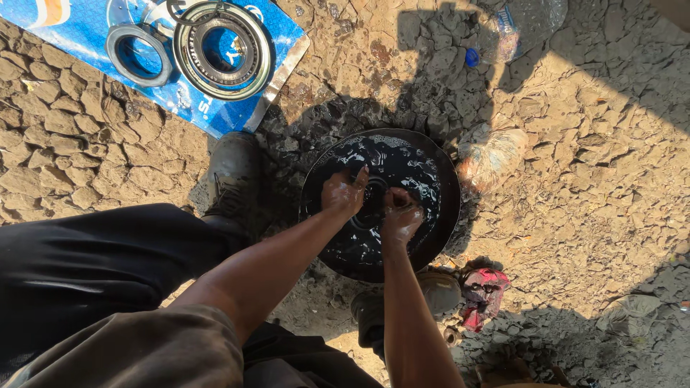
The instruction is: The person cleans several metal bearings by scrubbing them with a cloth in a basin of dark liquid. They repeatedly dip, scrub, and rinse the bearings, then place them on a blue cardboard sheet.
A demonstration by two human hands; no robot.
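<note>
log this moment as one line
left hand: in basin | right hand: on dark round part | liquid: black | bearing rings: on blue sheet

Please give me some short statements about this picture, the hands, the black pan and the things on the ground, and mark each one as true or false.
1. Both the left hand and the right hand are inside the round black pan of dark liquid. True.
2. The pan stands on a wooden table. False: it sits on dry, cracked ground.
3. A large metal bearing ring lies on a blue sheet at upper left. True.
4. The red rag lies inside the pan. False: it lies on the ground below the pan, to the right.
5. A clear plastic bottle lies at the top right. True.
</note>
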